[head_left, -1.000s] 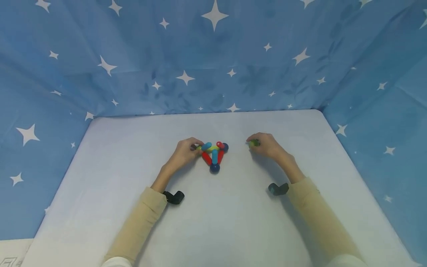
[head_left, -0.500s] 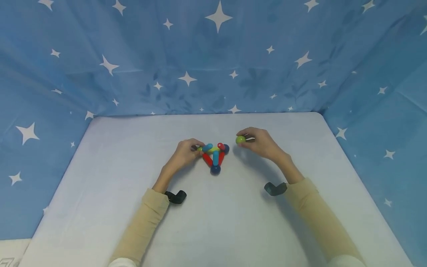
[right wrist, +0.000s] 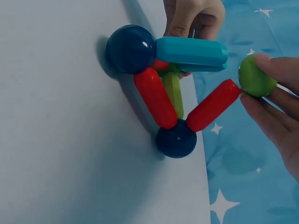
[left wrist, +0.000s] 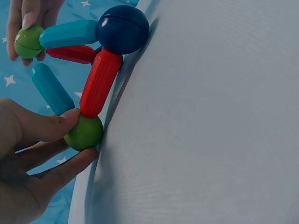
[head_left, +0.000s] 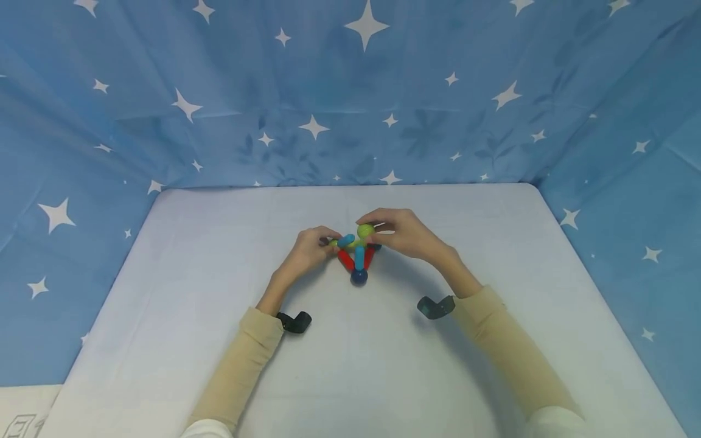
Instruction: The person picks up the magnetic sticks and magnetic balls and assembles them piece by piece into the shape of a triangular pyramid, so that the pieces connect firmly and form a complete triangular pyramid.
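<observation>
A frame of toy rods and balls stands on the table, with dark blue balls (head_left: 359, 277) at two lower corners. Red rods (left wrist: 101, 84) and a yellow-green rod (right wrist: 173, 91) join its base. Light blue rods (right wrist: 191, 50) and one red rod (right wrist: 214, 105) slant upward from the corners. My left hand (head_left: 313, 246) pinches the green ball (left wrist: 85, 133) at the left corner between thumb and fingers. Above the frame, my right hand (head_left: 408, 232) pinches another green ball (right wrist: 257, 77) by the rods' upper ends. Whether it touches every rod end, I cannot tell.
A white-covered table (head_left: 350, 359) lies under the frame. Blue cloth with white stars (head_left: 314, 128) hangs behind and at both sides. Black wrist devices (head_left: 294, 322) jut inward from both sleeves.
My right hand has carried its green ball leftward from beside the frame to above its rods. My left hand keeps its pinch on the corner ball.
</observation>
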The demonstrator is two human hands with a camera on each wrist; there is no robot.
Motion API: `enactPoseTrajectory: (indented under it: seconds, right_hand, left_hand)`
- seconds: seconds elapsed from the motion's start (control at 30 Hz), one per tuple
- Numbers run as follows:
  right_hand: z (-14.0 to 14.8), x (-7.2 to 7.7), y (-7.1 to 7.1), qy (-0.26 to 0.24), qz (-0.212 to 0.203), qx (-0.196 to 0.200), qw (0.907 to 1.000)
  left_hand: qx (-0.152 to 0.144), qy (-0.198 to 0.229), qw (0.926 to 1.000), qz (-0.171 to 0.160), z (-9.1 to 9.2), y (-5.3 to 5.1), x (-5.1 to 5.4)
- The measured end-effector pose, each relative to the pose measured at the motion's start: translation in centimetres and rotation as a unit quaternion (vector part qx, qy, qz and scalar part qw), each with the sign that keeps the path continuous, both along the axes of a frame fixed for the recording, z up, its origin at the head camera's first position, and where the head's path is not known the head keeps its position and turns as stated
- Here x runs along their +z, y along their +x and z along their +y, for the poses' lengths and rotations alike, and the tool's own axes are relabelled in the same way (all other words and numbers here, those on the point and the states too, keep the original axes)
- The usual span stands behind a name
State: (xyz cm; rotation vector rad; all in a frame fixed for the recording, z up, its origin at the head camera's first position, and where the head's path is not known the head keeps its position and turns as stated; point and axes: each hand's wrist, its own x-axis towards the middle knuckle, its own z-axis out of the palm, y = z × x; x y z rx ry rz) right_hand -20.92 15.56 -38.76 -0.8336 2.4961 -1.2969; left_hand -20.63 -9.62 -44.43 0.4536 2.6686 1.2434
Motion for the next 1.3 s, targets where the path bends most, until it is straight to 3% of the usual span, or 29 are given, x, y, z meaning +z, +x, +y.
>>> enactPoseTrajectory:
  seconds: [0.5, 1.07, 1.3]
  right_hand:
    - [-1.2, 0.0, 0.2, 0.030, 0.024, 0.017, 0.9991]
    - [-1.5, -0.1, 0.4, 0.027, 0.014, 0.037, 0.9988]
    - [-1.8, -0.5, 0.3, 0.048, 0.050, 0.028, 0.9972]
  left_hand:
    - [-0.002, 0.005, 1.0000, 0.005, 0.1, 0.0, 0.1]
    - [-0.003, 0.010, 0.9999, -0.006, -0.3, 0.0, 0.2]
    - [-0.002, 0.011, 0.9999, 0.001, -0.4, -0.1, 0.4]
